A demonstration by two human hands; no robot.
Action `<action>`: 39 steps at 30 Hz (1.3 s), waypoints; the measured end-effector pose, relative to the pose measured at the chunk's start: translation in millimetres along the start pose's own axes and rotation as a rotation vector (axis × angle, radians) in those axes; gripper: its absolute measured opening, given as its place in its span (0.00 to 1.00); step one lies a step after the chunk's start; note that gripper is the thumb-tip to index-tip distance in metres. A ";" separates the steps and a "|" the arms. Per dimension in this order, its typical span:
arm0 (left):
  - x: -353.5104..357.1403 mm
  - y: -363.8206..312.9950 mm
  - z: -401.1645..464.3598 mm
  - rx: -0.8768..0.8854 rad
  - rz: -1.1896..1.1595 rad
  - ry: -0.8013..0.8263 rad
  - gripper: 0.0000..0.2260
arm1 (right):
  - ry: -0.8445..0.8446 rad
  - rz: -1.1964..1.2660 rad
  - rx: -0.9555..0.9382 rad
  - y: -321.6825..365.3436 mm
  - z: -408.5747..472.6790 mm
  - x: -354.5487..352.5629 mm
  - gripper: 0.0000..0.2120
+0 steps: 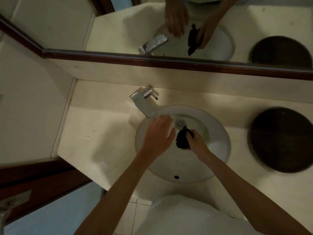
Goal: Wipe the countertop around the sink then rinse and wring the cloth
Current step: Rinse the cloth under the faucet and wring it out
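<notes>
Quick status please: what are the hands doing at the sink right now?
Right hand gripping the dark cloth over the basin. Left hand open beside it, below the tap. Nothing in the way.

Two hands (159,133) (194,141), one dark cloth (182,139), one sink (218,133), one faucet (144,103), one round dark lid (281,139).

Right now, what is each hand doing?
Left hand: open, fingers spread, empty, over the sink.
Right hand: closed on the dark cloth.
</notes>
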State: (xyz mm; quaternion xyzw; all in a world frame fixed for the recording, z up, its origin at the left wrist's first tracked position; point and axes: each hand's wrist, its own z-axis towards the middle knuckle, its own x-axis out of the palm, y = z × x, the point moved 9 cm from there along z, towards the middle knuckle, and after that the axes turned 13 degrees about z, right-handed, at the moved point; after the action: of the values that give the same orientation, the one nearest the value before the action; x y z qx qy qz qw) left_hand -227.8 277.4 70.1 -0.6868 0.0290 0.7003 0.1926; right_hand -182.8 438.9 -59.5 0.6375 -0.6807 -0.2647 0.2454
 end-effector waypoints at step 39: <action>103.7 -9.2 -82.2 0.019 -0.112 0.777 0.26 | 0.497 -1.107 -0.614 6.2 -19.8 42.8 0.11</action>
State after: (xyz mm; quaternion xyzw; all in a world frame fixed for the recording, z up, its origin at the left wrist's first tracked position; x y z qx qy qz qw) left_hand -145.0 284.7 -33.3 -0.8994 0.0689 0.3761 0.2117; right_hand -176.9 395.5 -40.7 0.8353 -0.0716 -0.3779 0.3928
